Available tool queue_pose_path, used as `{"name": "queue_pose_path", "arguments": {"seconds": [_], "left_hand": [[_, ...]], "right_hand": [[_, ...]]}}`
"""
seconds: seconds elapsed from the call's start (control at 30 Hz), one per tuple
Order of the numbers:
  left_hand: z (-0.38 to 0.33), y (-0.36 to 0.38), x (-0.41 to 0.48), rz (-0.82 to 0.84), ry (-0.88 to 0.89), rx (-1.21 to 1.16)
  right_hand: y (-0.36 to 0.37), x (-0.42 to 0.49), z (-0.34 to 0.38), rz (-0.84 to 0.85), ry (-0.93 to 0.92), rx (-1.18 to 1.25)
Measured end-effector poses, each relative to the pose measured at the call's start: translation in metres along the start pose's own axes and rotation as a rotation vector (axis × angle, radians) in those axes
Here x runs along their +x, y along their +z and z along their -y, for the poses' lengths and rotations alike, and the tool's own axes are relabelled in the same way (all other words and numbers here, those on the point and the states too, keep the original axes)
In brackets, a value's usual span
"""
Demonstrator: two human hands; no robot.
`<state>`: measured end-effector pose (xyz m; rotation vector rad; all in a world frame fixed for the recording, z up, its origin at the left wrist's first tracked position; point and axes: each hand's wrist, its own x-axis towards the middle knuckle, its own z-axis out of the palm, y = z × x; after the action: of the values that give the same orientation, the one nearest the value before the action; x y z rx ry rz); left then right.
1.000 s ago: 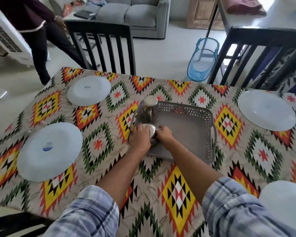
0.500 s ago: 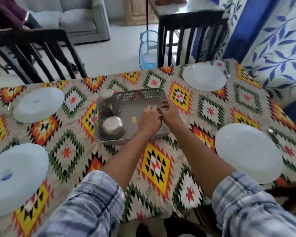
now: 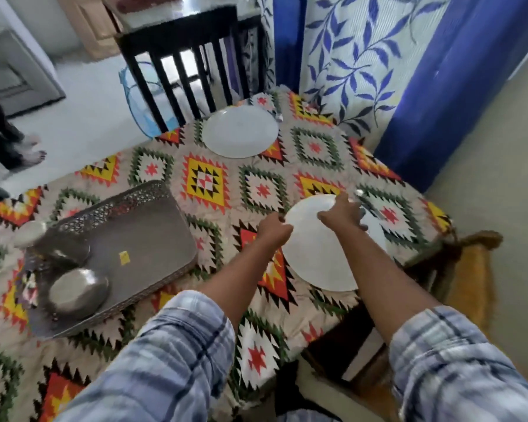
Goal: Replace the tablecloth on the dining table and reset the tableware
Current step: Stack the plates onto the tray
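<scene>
A patterned tablecloth (image 3: 208,181) covers the dining table. A white plate (image 3: 317,257) lies near the table's right edge. My left hand (image 3: 273,229) has its fingers curled at the plate's left rim. My right hand (image 3: 342,213) lies over the far part of the plate with fingers spread. A spoon (image 3: 368,204) lies just right of the plate, partly hidden by my right hand. A second white plate (image 3: 240,135) sits at the far end. The grey tray (image 3: 141,239) on the left holds an upturned steel bowl (image 3: 78,292) and a blurred steel cup (image 3: 61,254).
A black chair (image 3: 183,65) stands at the far end, with a blue basket (image 3: 144,95) behind it. Blue leaf-print curtains (image 3: 439,86) hang on the right. A person's feet (image 3: 28,150) are on the floor at the left. Yellow-covered furniture (image 3: 473,269) stands at the table's right corner.
My hands left the steel bowl in the tray, passed the tray's right edge and now sit on the near right plate. The view swung to the table's right end.
</scene>
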<state>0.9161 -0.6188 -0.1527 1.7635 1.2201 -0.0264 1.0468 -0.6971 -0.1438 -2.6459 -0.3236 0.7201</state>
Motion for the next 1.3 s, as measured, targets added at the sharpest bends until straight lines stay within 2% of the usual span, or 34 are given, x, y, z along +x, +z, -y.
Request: {"name": "queue_pose_path", "arguments": {"seconds": [0.13,0.43,0.63,0.73,0.83,0.9,0.97,1.03,1.13,1.17,1.23,1.3], "left_hand": [[-0.010,0.025,0.016,-0.036,-0.120,0.126],[-0.021,0.029,0.038,-0.143,-0.397,-0.039],[-0.022,0.029,0.033,-0.124,-0.375,-0.281],[-0.024,0.028,0.033,-0.088,-0.346,-0.309],[-0.034,0.020,0.031,-0.027,-0.238,-0.336],[-0.046,0.011,0.023,0.049,-0.125,-0.435],[-0.067,0.001,0.010,0.097,0.034,-0.552],[-0.087,-0.017,-0.006,0.040,0.242,-0.562],[-0.107,-0.045,-0.024,-0.140,0.618,-0.276],[-0.106,-0.052,-0.027,-0.194,0.694,-0.144],[-0.091,-0.057,-0.028,-0.276,0.732,0.084],[-0.061,-0.055,-0.020,-0.314,0.708,0.242]], "right_hand": [[-0.010,0.019,-0.039,0.027,0.155,0.015],[-0.010,0.033,-0.059,0.053,0.134,-0.052],[-0.012,0.038,-0.057,0.068,0.147,-0.038],[-0.015,0.039,-0.061,0.078,0.137,0.007],[-0.022,0.039,-0.063,0.086,0.146,0.074],[-0.030,0.038,-0.057,0.056,0.145,0.107],[-0.042,0.038,-0.040,0.023,0.109,0.182],[-0.049,0.029,-0.014,0.048,0.027,0.391],[-0.057,0.013,0.031,0.298,-0.044,0.918],[-0.058,0.009,0.043,0.399,-0.046,1.079],[-0.052,0.006,0.062,0.537,-0.028,1.278],[-0.036,0.003,0.076,0.617,0.008,1.286]]}}
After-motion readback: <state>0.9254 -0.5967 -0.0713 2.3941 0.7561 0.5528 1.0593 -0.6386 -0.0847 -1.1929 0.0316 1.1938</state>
